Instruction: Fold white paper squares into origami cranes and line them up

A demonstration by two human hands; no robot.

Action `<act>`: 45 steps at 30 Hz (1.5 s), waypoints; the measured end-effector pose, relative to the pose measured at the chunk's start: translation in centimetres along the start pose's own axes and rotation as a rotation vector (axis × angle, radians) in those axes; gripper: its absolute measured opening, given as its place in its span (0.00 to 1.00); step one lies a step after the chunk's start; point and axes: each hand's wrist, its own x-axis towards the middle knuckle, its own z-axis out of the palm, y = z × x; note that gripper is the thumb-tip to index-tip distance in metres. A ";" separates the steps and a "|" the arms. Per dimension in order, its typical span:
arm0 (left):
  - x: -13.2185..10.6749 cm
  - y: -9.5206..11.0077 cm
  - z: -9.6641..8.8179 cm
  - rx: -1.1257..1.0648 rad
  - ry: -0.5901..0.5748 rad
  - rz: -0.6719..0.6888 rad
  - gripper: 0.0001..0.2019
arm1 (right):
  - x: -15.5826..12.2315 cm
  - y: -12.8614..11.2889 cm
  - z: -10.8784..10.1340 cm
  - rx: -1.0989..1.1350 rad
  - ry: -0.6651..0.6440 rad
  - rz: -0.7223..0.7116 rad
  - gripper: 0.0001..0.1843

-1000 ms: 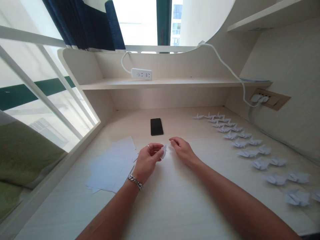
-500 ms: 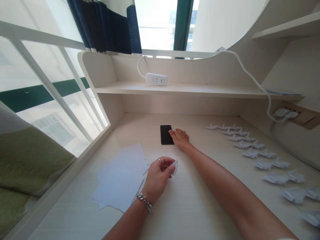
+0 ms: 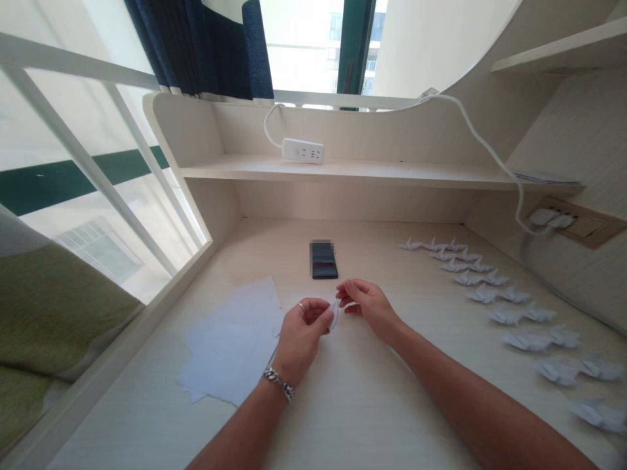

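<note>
Pinched between the thumb and fingers of my left hand is a small folded piece of white paper, held above the desk. My right hand is just to its right, fingers curved and apart, with nothing visible in them; its fingertips come close to the paper. A black phone lies flat on the desk beyond both hands, its screen lit. Left of my left hand, loose white paper sheets lie in an overlapping pile, partly covered by my wrist.
Rows of white folded paper cranes run along the desk's right side. A power strip sits on the back shelf. A white cable hangs to the wall socket. White railing borders the left.
My right hand has left the phone and come back toward my left hand. The phone's dark screen is now lit. My left hand still holds the folded paper.
</note>
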 end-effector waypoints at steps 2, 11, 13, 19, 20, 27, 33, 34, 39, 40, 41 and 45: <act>-0.1 0.0 0.2 0.000 -0.023 0.015 0.14 | -3.0 -0.5 0.4 0.137 -0.057 0.040 0.19; -1.2 0.3 1.0 0.041 -0.175 0.022 0.13 | -7.8 -1.3 0.0 0.304 -0.088 0.098 0.14; -1.3 0.3 1.0 0.033 -0.190 0.025 0.12 | -7.9 -1.2 -0.1 0.331 -0.107 0.091 0.14; -1.2 0.3 0.9 0.002 -0.241 0.003 0.13 | -7.8 -0.8 -0.5 0.408 -0.189 0.113 0.14; -1.2 0.3 0.9 0.009 -0.246 -0.007 0.13 | -7.9 -0.8 -0.5 0.418 -0.196 0.121 0.14; -1.0 0.1 1.0 0.294 -0.083 0.127 0.13 | -7.6 -0.4 -0.1 0.278 -0.064 0.039 0.16; -1.3 -0.1 1.4 0.299 -0.199 0.145 0.13 | -7.5 -0.1 0.0 0.082 -0.019 -0.089 0.14; -1.3 -0.1 1.4 0.293 -0.219 0.149 0.13 | -7.5 -0.1 0.0 0.050 -0.019 -0.099 0.13; -1.4 -0.3 1.4 0.294 -0.225 0.158 0.14 | -7.7 0.0 -0.1 -0.077 -0.002 -0.153 0.12; -1.3 -0.4 1.4 0.289 -0.223 0.156 0.14 | -7.7 0.0 -0.1 -0.097 0.006 -0.164 0.11; -1.3 -0.4 1.4 0.289 -0.221 0.156 0.14 | -7.7 0.0 -0.1 -0.116 0.016 -0.174 0.11; -1.4 -0.6 1.5 0.352 -0.169 0.174 0.13 | -7.8 -0.1 0.2 -0.253 0.083 -0.228 0.09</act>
